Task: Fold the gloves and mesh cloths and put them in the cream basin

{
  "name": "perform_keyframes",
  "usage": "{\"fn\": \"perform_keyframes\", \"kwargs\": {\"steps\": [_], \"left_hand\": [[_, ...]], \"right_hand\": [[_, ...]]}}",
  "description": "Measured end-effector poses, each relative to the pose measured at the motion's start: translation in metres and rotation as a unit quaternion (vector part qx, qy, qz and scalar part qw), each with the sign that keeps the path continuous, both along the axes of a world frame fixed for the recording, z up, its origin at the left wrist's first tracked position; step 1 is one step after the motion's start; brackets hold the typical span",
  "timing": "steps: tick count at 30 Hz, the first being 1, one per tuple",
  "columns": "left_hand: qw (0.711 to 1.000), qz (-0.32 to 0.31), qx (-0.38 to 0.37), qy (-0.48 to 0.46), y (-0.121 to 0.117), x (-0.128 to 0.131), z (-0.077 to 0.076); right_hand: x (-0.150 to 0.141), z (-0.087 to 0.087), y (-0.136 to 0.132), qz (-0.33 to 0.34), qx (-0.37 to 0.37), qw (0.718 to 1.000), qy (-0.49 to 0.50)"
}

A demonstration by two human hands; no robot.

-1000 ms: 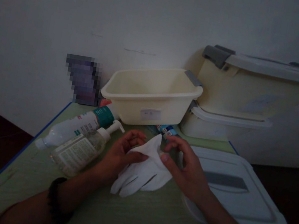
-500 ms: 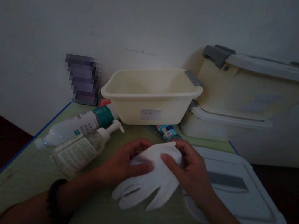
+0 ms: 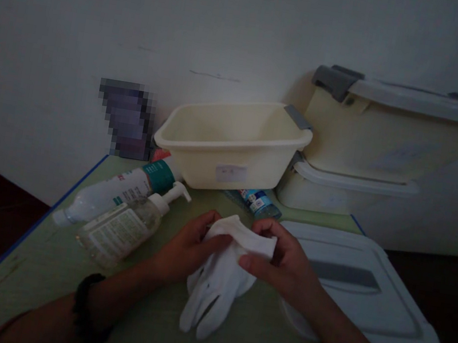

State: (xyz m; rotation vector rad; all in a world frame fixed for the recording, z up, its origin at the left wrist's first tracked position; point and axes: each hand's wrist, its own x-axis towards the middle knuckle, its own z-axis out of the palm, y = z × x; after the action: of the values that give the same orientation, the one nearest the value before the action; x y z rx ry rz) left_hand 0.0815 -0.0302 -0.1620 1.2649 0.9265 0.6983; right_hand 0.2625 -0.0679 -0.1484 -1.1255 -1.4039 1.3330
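Note:
Between my two hands hangs a white glove (image 3: 217,285), its cuff up and its fingers pointing down toward me. My left hand (image 3: 193,244) pinches the left side of the cuff, with the thumb on the near face. On the right side, my right hand (image 3: 280,261) grips the cuff between thumb and fingers. Both hands' other fingers are partly hidden behind the fabric. A clear pump bottle (image 3: 121,233) with a label lies just left of my left hand. Beyond the hands, a blue-labelled bottle (image 3: 259,202) lies partly under a cream bin.
The cream bin (image 3: 195,163), open on top, stands tilted at the back. Two lidded boxes (image 3: 373,136) (image 3: 325,192) are stacked at right. A loose lid (image 3: 347,306) lies right. A white-and-green bottle (image 3: 108,190) lies left, near a pixelated upright object (image 3: 126,120) by the wall.
The glove has turned and bunched narrower, its cuff now folded up between my hands. Both hands have shifted their grip along the cuff, and its fingers hang closer together.

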Motion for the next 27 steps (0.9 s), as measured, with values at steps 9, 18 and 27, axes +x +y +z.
{"fn": "perform_keyframes", "kwargs": {"steps": [9,18,27], "left_hand": [[0.997,0.021,-0.033,-0.068,-0.001,0.001,0.005],[0.997,0.043,-0.02,-0.056,0.005,-0.001,-0.001],[0.988,0.05,-0.023,-0.146,0.008,-0.001,-0.002]], "right_hand": [[0.001,-0.012,0.003,0.025,-0.019,0.999,-0.004],[0.01,0.0,0.003,-0.089,0.331,0.914,-0.219],[0.013,-0.001,0.006,-0.011,0.38,0.892,-0.244]]}}
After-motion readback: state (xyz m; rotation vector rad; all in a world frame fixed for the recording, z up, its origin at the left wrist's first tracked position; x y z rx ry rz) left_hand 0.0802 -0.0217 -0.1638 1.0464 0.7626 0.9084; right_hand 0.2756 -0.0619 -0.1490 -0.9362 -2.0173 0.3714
